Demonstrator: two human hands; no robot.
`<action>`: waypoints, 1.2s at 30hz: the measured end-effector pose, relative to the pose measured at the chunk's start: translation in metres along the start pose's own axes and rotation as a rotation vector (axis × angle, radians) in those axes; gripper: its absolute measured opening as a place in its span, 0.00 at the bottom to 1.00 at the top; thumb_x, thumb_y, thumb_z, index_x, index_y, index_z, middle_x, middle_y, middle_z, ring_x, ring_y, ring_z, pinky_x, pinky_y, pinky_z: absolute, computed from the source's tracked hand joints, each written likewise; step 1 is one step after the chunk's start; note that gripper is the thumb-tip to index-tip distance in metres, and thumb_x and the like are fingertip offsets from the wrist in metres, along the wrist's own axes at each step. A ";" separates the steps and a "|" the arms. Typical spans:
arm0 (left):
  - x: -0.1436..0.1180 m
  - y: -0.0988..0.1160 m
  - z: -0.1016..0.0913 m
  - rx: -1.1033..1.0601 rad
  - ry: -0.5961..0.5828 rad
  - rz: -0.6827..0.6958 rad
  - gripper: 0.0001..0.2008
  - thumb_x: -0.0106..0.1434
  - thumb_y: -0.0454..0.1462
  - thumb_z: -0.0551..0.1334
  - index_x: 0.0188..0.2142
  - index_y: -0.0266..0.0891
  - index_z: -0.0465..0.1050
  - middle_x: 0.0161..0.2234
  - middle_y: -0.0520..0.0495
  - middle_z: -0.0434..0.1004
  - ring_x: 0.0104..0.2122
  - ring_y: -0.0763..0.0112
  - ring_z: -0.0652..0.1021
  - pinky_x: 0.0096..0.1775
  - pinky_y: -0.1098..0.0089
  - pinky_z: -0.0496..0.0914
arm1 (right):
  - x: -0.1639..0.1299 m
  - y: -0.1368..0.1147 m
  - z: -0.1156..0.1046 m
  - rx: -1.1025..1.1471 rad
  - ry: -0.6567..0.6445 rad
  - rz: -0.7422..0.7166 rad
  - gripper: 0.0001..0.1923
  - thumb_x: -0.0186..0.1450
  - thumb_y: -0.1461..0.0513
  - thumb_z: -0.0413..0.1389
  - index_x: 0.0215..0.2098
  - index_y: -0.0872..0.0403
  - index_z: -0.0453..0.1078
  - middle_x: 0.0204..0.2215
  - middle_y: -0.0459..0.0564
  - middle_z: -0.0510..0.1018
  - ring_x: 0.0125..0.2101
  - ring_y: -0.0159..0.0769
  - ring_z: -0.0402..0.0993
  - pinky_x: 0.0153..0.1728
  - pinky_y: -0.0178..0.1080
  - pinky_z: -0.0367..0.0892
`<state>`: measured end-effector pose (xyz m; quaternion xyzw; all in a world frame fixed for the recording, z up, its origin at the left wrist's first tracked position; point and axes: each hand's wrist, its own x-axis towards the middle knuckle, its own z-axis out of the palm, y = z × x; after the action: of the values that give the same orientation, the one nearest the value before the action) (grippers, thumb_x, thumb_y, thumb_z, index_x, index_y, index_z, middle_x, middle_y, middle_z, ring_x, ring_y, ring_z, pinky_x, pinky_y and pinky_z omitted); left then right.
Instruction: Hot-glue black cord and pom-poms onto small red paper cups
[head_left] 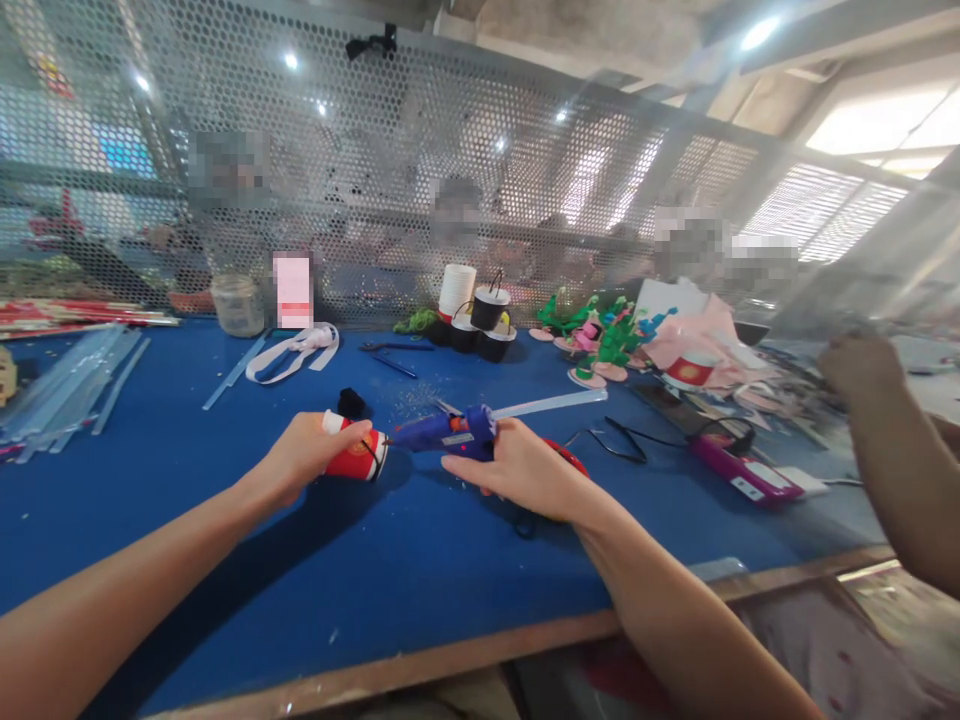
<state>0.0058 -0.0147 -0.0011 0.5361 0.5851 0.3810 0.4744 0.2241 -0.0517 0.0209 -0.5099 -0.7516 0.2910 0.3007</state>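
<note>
Left hand [304, 455] is clamped around a small red paper cup [358, 458], lying tilted just above the blue counter [225, 560]. Right hand [517, 470] is wrapped around a blue glue gun [442, 432], nozzle at the cup's rim. Risk: hot glue dripping onto nearby fingers; the trailing cord [615, 440] may snag.

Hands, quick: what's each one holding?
Left hand: closed on a small red-and-white paper cup.
Right hand: closed on a blue plastic glue gun.
</note>
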 end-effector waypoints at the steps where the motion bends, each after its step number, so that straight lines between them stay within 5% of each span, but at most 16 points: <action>1: 0.000 0.000 0.000 0.006 -0.001 -0.005 0.15 0.40 0.45 0.66 0.18 0.35 0.68 0.13 0.53 0.68 0.15 0.74 0.66 0.20 0.74 0.53 | -0.001 0.000 0.001 -0.039 0.019 -0.036 0.07 0.55 0.60 0.55 0.20 0.53 0.67 0.12 0.42 0.67 0.18 0.31 0.65 0.21 0.34 0.60; 7: 0.001 0.000 0.000 0.038 -0.002 -0.002 0.15 0.40 0.45 0.66 0.18 0.35 0.69 0.14 0.51 0.69 0.16 0.72 0.68 0.20 0.73 0.55 | -0.002 0.001 0.008 -0.185 0.020 -0.124 0.06 0.56 0.61 0.53 0.30 0.53 0.72 0.24 0.46 0.75 0.28 0.35 0.69 0.29 0.36 0.61; 36: 0.000 0.003 0.004 0.102 0.015 -0.037 0.17 0.41 0.47 0.64 0.16 0.36 0.64 0.14 0.55 0.64 0.17 0.75 0.63 0.21 0.73 0.53 | -0.006 0.002 0.007 -0.298 0.000 -0.113 0.06 0.57 0.61 0.52 0.27 0.54 0.69 0.21 0.45 0.72 0.24 0.34 0.67 0.27 0.35 0.59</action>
<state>0.0101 -0.0143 0.0009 0.5458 0.6170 0.3462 0.4490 0.2220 -0.0581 0.0142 -0.5055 -0.8141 0.1589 0.2376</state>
